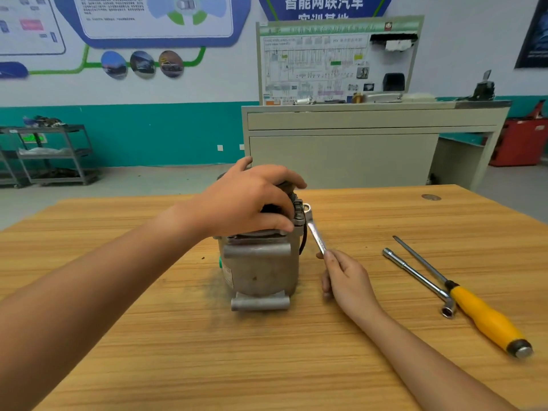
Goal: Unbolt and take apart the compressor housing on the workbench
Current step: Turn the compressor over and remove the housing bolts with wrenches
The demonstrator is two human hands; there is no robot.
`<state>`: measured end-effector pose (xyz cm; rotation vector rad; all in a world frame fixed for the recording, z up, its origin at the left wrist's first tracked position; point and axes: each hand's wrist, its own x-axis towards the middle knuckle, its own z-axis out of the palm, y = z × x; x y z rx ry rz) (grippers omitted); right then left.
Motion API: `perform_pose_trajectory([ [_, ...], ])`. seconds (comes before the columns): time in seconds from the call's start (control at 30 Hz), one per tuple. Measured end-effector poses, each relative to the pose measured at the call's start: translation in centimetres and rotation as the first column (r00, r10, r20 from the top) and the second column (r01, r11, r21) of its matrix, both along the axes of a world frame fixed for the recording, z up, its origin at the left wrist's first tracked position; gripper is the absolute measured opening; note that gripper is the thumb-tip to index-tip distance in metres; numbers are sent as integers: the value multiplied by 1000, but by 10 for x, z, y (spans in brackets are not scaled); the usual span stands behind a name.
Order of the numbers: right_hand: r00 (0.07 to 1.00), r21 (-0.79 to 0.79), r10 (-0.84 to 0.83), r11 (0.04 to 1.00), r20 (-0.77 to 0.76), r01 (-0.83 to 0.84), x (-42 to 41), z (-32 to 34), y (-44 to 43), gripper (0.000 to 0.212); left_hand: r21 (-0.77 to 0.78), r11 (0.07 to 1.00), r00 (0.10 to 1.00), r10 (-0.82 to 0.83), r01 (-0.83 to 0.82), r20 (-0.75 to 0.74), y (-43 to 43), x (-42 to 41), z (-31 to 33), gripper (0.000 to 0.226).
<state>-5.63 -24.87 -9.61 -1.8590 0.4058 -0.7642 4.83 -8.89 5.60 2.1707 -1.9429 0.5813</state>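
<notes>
The left hand (246, 200) lay over the top of the compressor (261, 271), fingers curled down around its dark upper part and thumb pressed against the near rim, gripping it. The right hand (347, 277) sat just right of the compressor and lower, its fingers and thumb closed on the tail of a wrench (315, 231). The wrench slanted up and away from that hand, and its ring end met the compressor's top edge just beside the left hand's fingertips. Whether the ring sat fully on a bolt could not be told.

The compressor stood upright on the wooden counter (178, 336), directly under the left hand, its grey body showing 2 tube-shaped lugs on the near side, 1 high and 1 at the base. A dark smudge marked the counter at its foot.

Right of the right hand, well apart from it, 2 tools lay on the counter: an L-wrench (418, 275) with its socket end nearest the person, and just beyond it a screwdriver (474, 304) with a yellow handle. The 2 lay almost parallel and close together near the L-wrench's bend.

Beyond both hands, across the floor, stood a grey cabinet (341, 149) carrying a wiring board (335, 60). Far to the left of the left hand was a metal rack (53, 155) against the teal wall.
</notes>
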Motion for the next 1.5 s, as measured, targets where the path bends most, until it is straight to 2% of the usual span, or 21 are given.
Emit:
perform_pose_trajectory([
  [0.07,999,-44,-19,999,-34,18,-2,0,-2,32,-8,1000,999,-3,2,-49,5,0,5,38],
  [0.13,999,-21,-32,999,-32,31,-7,5,-2,28,-66,998,998,8,-11,-56,16,2,4,51],
  [0.2,1000,85,-15,996,15,14,-15,13,1,18,-256,966,993,9,-39,-117,32,4,-8,55],
  [0.3,995,151,73,985,72,-83,-38,27,8,15,-576,788,928,-18,-217,-373,49,3,-46,51],
  [0.33,994,92,100,990,51,-105,-47,32,11,19,-616,730,895,-12,-297,-445,50,3,-60,51],
  [0.4,996,-220,71,972,-46,-80,-63,42,18,26,-605,682,816,-20,-411,-577,46,4,-86,56],
  [0.47,992,-578,-49,815,-115,-27,-74,55,24,29,-550,692,702,-88,-467,-706,39,5,-101,65],
  [0.5,986,-670,-111,742,-122,1,-77,62,27,32,-520,708,633,-134,-477,-762,35,6,-106,72],
  [0.57,977,-732,-172,681,-127,25,-80,77,30,35,-465,748,491,-215,-473,-844,30,9,-112,84],
  [0.63,968,-752,-192,659,-161,6,-81,91,33,36,-460,762,436,-260,-455,-862,29,12,-112,85],
  [0.77,943,-748,-219,662,-252,-46,-78,106,34,37,-415,813,447,-219,-408,-867,35,21,-108,98],
  [1.0,933,-745,-227,664,-278,-61,-72,107,40,31,-392,837,377,-246,-382,-893,28,30,-93,75],
  [1.07,933,-759,-238,649,-270,-54,-71,106,42,30,-421,816,400,-260,-396,-879,26,30,-92,73],
  [1.23,914,-791,-300,611,-271,-34,-73,109,43,31,-494,734,465,-272,-466,-843,23,26,-96,83],
  [1.4,853,-882,-444,471,-273,-37,-73,119,42,30,-483,646,516,-158,-591,-842,30,16,-104,110],
  [1.5,815,-910,-497,406,-300,-87,-73,124,49,31,-495,619,502,-181,-610,-846,30,9,-105,116],
])
